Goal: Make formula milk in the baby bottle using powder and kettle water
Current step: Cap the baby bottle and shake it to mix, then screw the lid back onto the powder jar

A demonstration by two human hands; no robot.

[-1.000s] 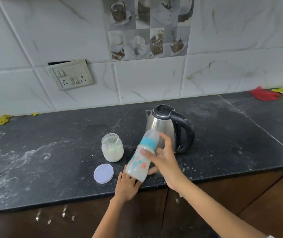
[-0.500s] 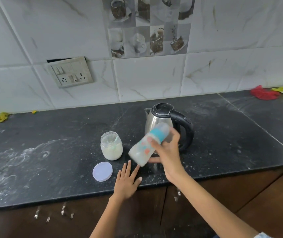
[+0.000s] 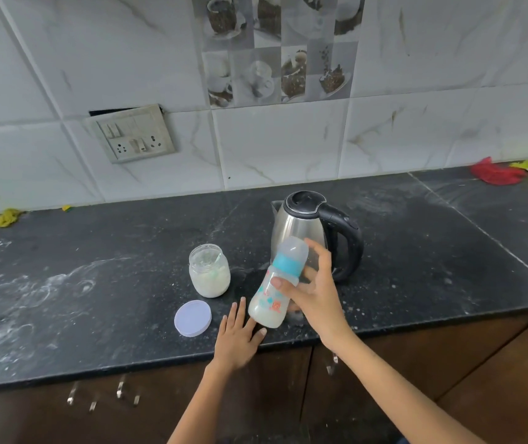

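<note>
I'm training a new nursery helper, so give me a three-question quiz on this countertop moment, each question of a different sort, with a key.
1. True or false: the powder jar has its lid screwed on.
2. Which hand holds the baby bottle? A) left B) right C) both
3. Fill in: the kettle stands ____ the bottle, nearer the wall.

Key:
1. False. The lid lies flat on the counter, in front of the open jar.
2. B. The right hand holds the tilted, capped bottle; the left hand rests flat at the counter's edge.
3. Behind.
</note>
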